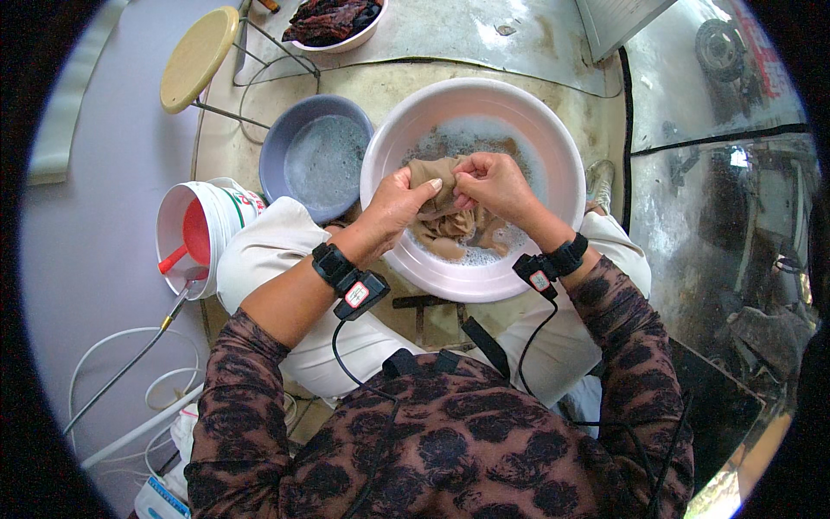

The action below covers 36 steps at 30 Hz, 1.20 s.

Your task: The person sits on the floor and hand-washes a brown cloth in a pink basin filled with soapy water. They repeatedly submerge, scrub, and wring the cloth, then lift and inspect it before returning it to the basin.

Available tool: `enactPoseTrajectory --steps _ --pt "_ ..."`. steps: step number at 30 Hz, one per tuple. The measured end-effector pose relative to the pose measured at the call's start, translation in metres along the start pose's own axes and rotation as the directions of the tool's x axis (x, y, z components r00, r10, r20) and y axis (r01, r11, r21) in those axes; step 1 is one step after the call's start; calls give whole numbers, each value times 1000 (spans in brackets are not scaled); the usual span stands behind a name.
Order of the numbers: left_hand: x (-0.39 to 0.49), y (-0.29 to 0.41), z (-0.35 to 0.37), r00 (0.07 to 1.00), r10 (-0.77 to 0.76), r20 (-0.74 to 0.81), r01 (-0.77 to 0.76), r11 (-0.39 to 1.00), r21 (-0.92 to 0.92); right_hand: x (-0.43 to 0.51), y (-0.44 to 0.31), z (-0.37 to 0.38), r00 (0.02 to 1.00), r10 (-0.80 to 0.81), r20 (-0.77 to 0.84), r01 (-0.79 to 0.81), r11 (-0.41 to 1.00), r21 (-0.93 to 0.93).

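My left hand [399,201] grips a bunched part of a wet tan cloth [431,174], its thumb lying on top. At the cloth's right edge, my right hand [489,185] pinches the fabric between thumb and fingers. Both hands are above a large pale pink plastic basin [473,289] that holds sudsy water. More of the tan cloth lies crumpled in the water below my hands; whether it is all one piece, I cannot tell.
Left of the large basin stands a blue-grey basin [275,156] of cloudy water. A white bucket [224,214] with a red dipper [194,227] is farther left. Behind are a round-seated stool [200,60] and a basin [350,44] of dark cloth. A hose [146,350] reaches the bucket.
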<state>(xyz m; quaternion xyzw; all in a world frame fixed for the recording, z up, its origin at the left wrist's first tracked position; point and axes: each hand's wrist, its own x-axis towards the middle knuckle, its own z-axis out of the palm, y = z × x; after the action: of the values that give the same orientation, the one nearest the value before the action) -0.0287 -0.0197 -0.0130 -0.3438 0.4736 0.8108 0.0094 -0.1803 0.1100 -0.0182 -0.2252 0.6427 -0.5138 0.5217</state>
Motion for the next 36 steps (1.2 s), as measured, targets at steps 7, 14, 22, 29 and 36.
enactPoseTrajectory --steps 7,14,22,29,36 --pt "-7 13 6 999 -17 48 21 996 -87 9 10 -26 981 -2 -192 -10 998 -59" --pt "-11 21 8 996 -23 89 39 982 -185 0 20 -33 996 71 -44 -80 963 -258" --pt "-10 23 8 994 -9 111 21 994 -107 -9 7 -21 989 87 120 -125 922 366" --pt "-7 21 4 992 -56 115 70 991 -117 -9 6 -22 998 18 62 -46 871 489" --pt "-8 18 4 942 -167 290 244 936 -252 -8 4 -19 999 -11 51 -16 866 499"
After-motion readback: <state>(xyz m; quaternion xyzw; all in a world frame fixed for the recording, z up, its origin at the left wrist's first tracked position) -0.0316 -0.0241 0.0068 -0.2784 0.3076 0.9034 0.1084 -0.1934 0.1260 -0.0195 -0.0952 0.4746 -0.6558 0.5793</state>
